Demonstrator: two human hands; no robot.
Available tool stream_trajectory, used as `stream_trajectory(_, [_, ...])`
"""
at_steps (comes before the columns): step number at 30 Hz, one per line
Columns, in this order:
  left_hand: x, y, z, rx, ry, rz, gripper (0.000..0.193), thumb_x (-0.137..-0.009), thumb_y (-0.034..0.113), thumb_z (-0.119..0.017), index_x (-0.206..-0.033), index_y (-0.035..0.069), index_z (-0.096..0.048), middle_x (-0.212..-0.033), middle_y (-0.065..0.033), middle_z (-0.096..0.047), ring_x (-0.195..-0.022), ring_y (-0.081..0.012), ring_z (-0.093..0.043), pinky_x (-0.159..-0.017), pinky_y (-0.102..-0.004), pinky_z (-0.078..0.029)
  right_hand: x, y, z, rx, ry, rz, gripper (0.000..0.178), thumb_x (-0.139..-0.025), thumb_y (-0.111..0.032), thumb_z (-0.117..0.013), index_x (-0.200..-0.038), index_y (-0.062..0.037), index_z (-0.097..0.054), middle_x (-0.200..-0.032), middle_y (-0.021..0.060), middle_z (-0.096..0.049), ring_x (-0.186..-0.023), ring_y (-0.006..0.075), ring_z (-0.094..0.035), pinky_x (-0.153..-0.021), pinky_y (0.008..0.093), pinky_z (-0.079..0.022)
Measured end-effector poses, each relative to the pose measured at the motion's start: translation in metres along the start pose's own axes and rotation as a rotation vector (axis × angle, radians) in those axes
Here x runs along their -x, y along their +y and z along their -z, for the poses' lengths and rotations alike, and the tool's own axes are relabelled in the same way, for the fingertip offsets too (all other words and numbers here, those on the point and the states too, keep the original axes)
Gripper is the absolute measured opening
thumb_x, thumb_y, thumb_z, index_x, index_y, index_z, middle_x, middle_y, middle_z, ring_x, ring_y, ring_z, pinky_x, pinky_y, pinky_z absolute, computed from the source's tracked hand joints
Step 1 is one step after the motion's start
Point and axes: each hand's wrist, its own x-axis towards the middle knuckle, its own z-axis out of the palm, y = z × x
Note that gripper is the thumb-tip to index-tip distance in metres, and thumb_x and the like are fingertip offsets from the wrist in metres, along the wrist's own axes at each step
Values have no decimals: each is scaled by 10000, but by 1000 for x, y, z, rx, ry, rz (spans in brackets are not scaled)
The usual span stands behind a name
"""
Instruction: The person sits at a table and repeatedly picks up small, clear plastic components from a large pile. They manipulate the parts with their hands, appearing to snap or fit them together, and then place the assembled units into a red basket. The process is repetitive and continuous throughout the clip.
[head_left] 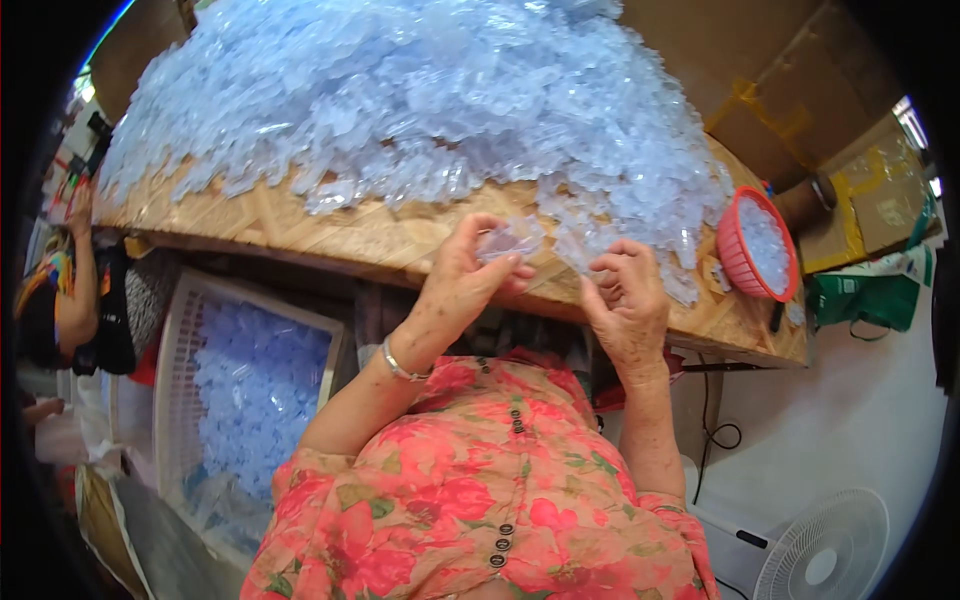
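Left hand (462, 285) is pinching one clear plastic piece (507, 243) between thumb and fingertips, held just over the table (330, 235) edge. Right hand (628, 300) is curled, fingertips drawn together at the foot of the pile (420, 95); looks like it's nipping a small bit, but I can't tell what, if anything, is between the fingers. The two hands are near each other, not touching.

Step in hand, as I read it: working one piece at a time off the pile, probably separating or trimming it. The piece is lifted clear of the heap, so pick-up is done and the handling part is on.

Around me:
- pile covers most of the woven tabletop, spilling to the near edge
- white crate (180, 380) down at my left, below the table, part full of the same pale blue pieces
- red basket (745, 262) on the table at my right, also holding some
- fan (825, 560) on the floor, lower right
- another person's arm (80, 290) at far left, not mine

Next move, my guess: right fingers need to close on the piece my left holds, so both pinches must stay firm; the parts are small, slick and see-through, easy to fumble. Then a drop into crate or basket; which one, I can't tell.
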Motion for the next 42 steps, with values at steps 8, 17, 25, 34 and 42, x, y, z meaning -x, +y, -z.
stream_trajectory(8, [5, -5, -16, 225, -101, -48, 411, -977, 64, -545, -1322, 9, -330, -1285, -180, -533, -1147, -212, -601, -977, -298, -509, -4, -17, -7, 205, 75, 299, 266, -704, 19, -729, -939, -85, -659, -1050, 90, -546, -819, 220, -628, -640, 336, -509])
stream_trajectory(17, [10, 0, -25, 345, -199, -91, 634, -971, 52, -547, -1495, 9, -193, -1381, -162, -469, -1245, -212, -535, -1040, -310, -456, -3, -12, -12, 10, 170, 254, 367, -737, 97, -678, -1071, -52, -649, -1098, 112, -527, -940, 223, -599, -732, 304, -526])
stream_trajectory(25, [12, 4, -24, 354, -189, -39, 585, -976, 107, -562, -1472, -7, -272, -1351, -161, -517, -1235, -230, -549, -1039, -338, -454, -1, 2, -12, -378, 123, 19, 373, -793, 105, -633, -1141, -25, -609, -1181, 83, -509, -1049, 152, -572, -852, 266, -519])
stream_trajectory(34, [13, 4, -26, 382, -202, -54, 580, -976, 95, -559, -1471, 2, -273, -1322, -141, -542, -1195, -194, -571, -1018, -312, -467, 4, 1, -16, -563, 101, -13, 508, -791, 119, -606, -1279, 14, -510, -1259, 86, -492, -1117, 166, -563, -916, 293, -509])
stream_trajectory(42, [16, 5, -26, 379, -240, -8, 578, -960, 46, -542, -1484, 35, -297, -1310, -124, -548, -1176, -162, -561, -1010, -303, -453, 3, -11, -17, -342, -17, 198, 462, -711, 3, -742, -1155, -75, -639, -1275, 126, -510, -1069, 232, -552, -802, 317, -515])
